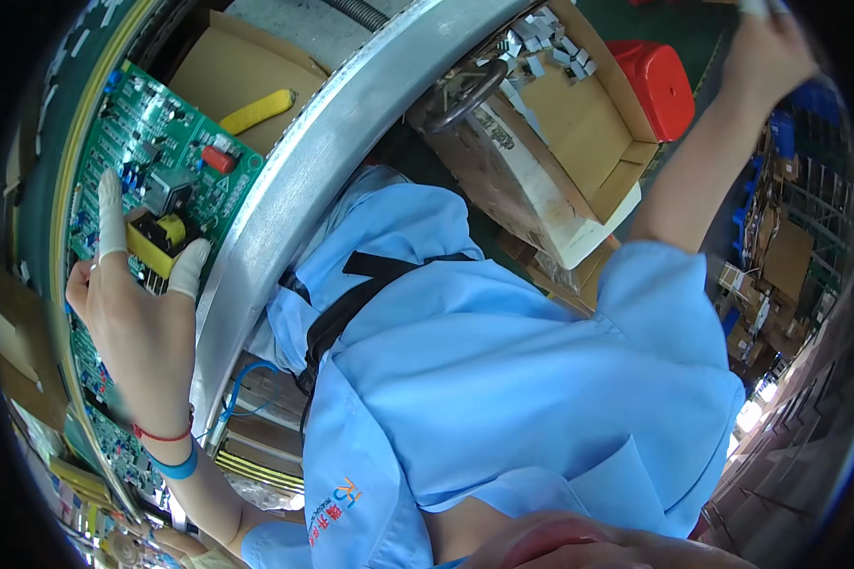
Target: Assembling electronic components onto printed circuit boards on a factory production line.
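Observation:
My left hand (142, 308) lies over a green circuit board (232, 199) at the left, with pale finger covers on the index finger and thumb. Its index finger stretches along the board and the thumb stands apart from it. Between them sits a yellow-and-black transformer (154, 245); the thumb is against or close beside its right side. A grey block-shaped component (168, 190) and a red one (219, 158) stand farther up the board. My right hand (770, 57) is raised at the top right, fingers curled together. Its covered fingertips are cut off by the picture's edge, hiding whatever they hold.
A curved metal rail (285, 190) runs between the boards and my body. Beyond it, a cardboard box (579, 123) holds several small silvery parts, beside a red plastic stool (650, 90). A yellow-handled object (258, 111) lies by another carton (232, 71). Another person's hand (176, 542) shows at the lower left.

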Demonstrator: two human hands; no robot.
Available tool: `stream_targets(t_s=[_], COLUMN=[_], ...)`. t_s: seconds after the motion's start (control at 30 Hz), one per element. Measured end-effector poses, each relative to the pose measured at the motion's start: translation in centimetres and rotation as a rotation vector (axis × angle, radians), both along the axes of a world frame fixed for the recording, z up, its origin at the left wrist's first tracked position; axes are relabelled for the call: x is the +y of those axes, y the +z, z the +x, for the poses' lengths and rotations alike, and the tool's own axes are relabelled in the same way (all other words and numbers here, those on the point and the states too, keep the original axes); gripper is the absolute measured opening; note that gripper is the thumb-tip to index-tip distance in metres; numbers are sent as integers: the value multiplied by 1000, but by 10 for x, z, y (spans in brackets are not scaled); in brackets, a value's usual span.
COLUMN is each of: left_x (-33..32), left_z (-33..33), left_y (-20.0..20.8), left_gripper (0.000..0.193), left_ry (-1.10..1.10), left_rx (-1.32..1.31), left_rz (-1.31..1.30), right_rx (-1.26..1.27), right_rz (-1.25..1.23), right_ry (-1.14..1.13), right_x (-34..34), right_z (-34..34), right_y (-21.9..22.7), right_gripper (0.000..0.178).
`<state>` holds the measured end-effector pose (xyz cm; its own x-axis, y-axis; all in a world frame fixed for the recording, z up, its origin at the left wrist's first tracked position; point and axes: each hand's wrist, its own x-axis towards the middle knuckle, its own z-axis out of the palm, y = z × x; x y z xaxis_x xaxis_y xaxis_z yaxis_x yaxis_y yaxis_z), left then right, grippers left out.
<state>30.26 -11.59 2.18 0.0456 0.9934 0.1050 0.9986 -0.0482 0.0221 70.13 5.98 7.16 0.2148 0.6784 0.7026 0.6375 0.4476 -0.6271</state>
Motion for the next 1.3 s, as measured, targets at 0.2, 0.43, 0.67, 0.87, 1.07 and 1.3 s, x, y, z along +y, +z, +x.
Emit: stream_targets(t_s=[0.2, 0.43, 0.67, 0.87, 1.07, 1.3], left_x=[29, 27, -46, -153, -262, -244], left_z=[26, 31, -10, -94, -155, -148], left_y=[-5, 0, 29, 35, -24, -41], left_gripper=[77, 85, 85, 57, 58, 63], left_ry=[-128, -129, 140, 558, 1068, 1046], left_rx=[-61, -127, -404, -551, -236, -290], left_rz=[103, 195, 297, 765, 681, 343], right_rx=[-462, -671, -245, 1060, 977, 357], right_rz=[-698, -954, -808, -730, -604, -621], right_ry=[-31, -146, -12, 532, 1078, 1084], right_x=[-31, -39, -42, -32, 26, -35], right_z=[125, 88, 80, 189, 81, -149], right_y=[-207, -287, -306, -256, -126, -26], right_gripper=[22, 35, 37, 40, 50, 50])
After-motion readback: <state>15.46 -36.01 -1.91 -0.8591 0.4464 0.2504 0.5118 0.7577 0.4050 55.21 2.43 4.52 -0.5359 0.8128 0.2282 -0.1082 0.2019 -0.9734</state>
